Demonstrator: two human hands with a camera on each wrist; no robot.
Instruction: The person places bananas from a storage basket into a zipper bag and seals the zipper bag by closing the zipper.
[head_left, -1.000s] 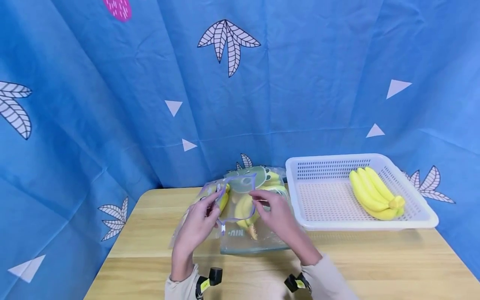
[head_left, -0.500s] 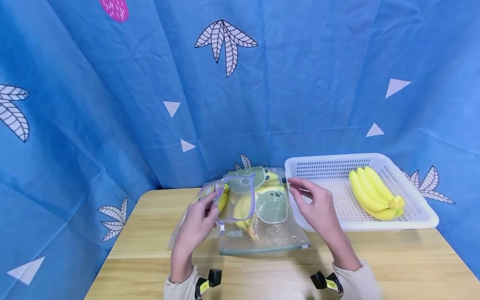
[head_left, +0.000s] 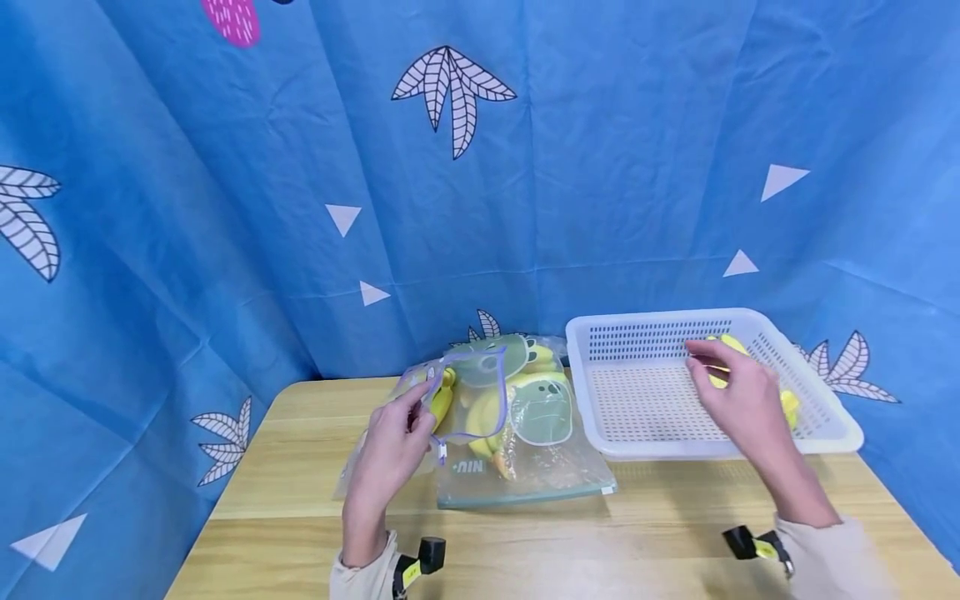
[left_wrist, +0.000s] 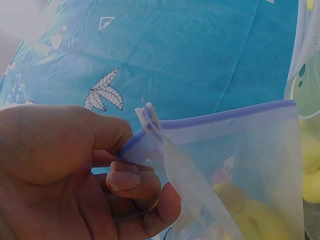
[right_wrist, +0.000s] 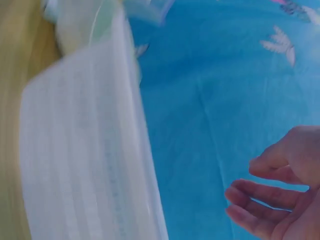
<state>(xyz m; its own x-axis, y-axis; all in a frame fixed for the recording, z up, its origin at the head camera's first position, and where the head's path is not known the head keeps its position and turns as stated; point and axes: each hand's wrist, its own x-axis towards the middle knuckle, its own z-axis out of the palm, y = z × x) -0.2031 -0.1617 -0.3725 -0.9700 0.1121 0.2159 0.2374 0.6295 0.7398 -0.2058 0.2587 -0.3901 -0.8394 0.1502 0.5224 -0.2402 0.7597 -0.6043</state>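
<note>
**Left hand pinches the bag mouth, right hand over the basket**

Your left hand (head_left: pixel 390 446) has its grip closed on the purple-edged rim of the bag (head_left: pixel 517 433), thumb and forefinger pinching right by the white zip slider (left_wrist: pixel 148 117). The mouth stands up off the bench (head_left: pixel 300 500); the rest of the bag lies flat, its far end against the blue cloth (head_left: pixel 225 208) and its right side just beside the basket (head_left: pixel 622 446). Bananas already inside show yellow through the film.

Your right hand (head_left: pixel 738 396) is above the basket's right half, fingers loosely bent and spread, a wide grip holding nothing. The banana bunch (head_left: pixel 787 404) lies directly beneath it, touching or nearly so; you cannot tell which.

Bare bench runs along the near edge in front of both wrists, and at the left of the bag. The basket's right corner sits close to the bench's right edge.

Your hand covers most of the bunch. The right wrist view is blurred, showing only the basket wall (right_wrist: pixel 90 165), cloth and your fingertips (right_wrist: pixel 250 195).
</note>
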